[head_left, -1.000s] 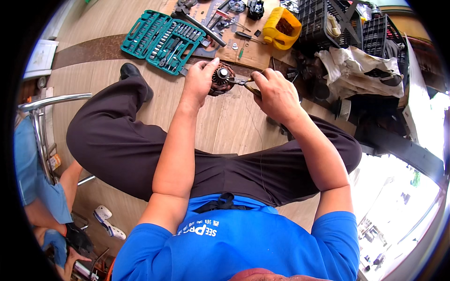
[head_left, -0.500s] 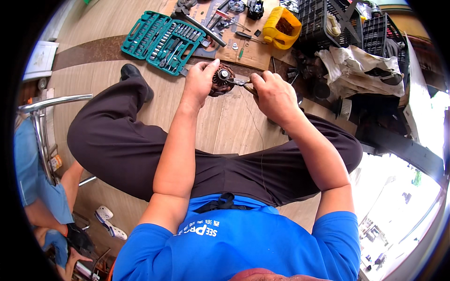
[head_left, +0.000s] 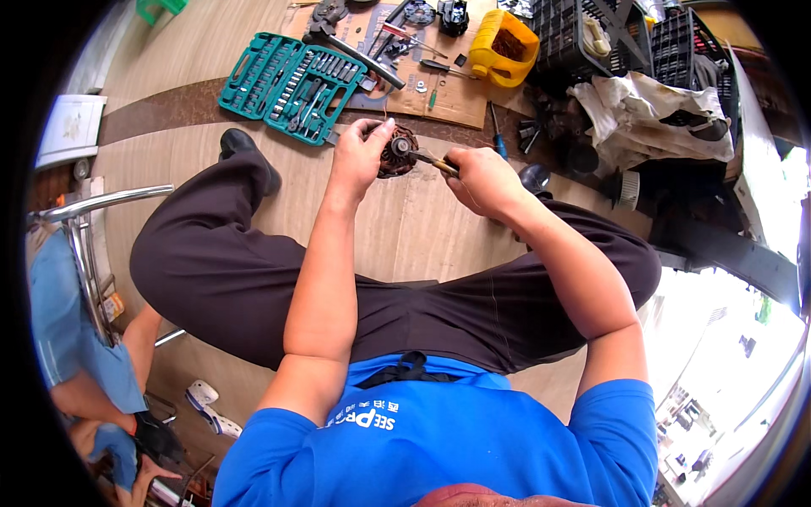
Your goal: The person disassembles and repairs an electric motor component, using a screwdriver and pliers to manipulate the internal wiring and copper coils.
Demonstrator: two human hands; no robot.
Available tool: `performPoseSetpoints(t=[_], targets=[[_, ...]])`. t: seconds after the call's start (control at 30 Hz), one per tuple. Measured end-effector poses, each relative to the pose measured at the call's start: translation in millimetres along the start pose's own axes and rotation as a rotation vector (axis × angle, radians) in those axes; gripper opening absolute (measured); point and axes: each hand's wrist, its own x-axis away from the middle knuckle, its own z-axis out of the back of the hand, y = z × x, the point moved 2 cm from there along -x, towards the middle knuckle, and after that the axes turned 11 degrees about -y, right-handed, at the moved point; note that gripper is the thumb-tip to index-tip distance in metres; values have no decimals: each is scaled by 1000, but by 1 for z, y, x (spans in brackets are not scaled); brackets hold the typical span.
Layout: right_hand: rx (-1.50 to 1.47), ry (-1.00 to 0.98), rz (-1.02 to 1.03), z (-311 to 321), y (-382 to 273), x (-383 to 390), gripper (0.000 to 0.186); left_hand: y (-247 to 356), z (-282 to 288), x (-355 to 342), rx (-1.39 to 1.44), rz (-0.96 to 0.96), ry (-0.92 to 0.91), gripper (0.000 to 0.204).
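A round motor part (head_left: 400,161) with copper windings and a metal shaft end at its centre is in front of me, beyond my knees. My left hand (head_left: 363,157) is closed at its left edge, thumb and forefinger pinched together by the windings. A thin wire stands up above these fingertips. My right hand (head_left: 486,181) is wrapped round a pair of pliers (head_left: 434,162), whose jaws reach the part near its centre. Another thin wire trails from my right hand down over my lap. What lies under my left fingers is hidden.
Beyond my hands lies an open green socket set (head_left: 296,89). Cardboard (head_left: 460,101) bears a hammer, screwdrivers and loose parts. At the right are a cut yellow jug (head_left: 498,68), black crates (head_left: 583,42) and a whitish cloth (head_left: 650,110). Another person's legs (head_left: 93,363) show at the left.
The pliers have tilted, their handles now lower to the right. My right hand has turned and dropped slightly. My left thumb and forefinger have drawn together, and a wire now shows above them.
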Motion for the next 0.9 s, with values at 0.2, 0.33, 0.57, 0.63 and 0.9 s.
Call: performPoseSetpoints(t=[0.2, 0.33, 0.57, 0.63, 0.9], targets=[[-170, -48, 21, -1, 6, -2, 19, -8, 9, -5, -34, -51, -73, 35], [-152, -12, 3, 1, 5, 0, 21, -58, 27, -25, -106, 7, 61, 40], [-72, 95, -122, -4, 31, -18, 32, -193, 69, -67, 245, 353, 90, 36], [-39, 132, -143, -18, 46, -33, 35, -229, 98, -71, 125, 404, 124, 36], [-99, -304, -554, -108, 163, -82, 53, -233, 82, -81, -346, 427, 37, 40]])
